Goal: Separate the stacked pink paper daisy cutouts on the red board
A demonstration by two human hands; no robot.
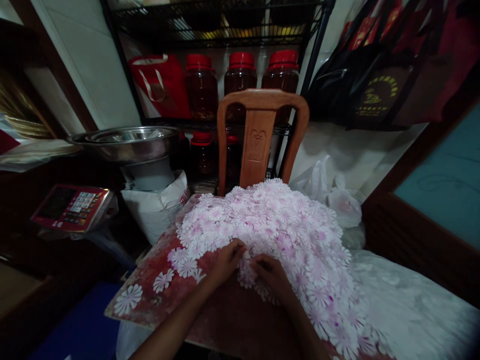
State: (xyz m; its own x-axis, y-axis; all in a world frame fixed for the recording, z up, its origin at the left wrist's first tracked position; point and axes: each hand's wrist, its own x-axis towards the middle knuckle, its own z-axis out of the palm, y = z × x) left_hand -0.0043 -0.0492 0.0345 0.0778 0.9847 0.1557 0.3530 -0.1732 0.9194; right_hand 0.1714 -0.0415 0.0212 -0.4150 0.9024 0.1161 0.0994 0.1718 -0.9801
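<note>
A large heap of white and pale purple paper-like flowers [277, 220] covers much of a worn red table [150, 285]. At the near edge of the heap, my left hand [231, 255] has its thumb and fingertips pressed together around a small whitish piece. Just to its right is my right hand [268, 270], its fingers curled inward, close to the flowers; what it holds, if anything, is hidden. Several single flowers lie apart on the left of the table, one of them [128, 299] near the corner.
A wooden chair [257, 135] stands behind the table, before a rack with red-lidded jars [242, 75]. At the left are a red scale [71, 207], a metal basin [131, 142] and a white sack [157, 205]. Plastic bags [343, 205] sit at the right.
</note>
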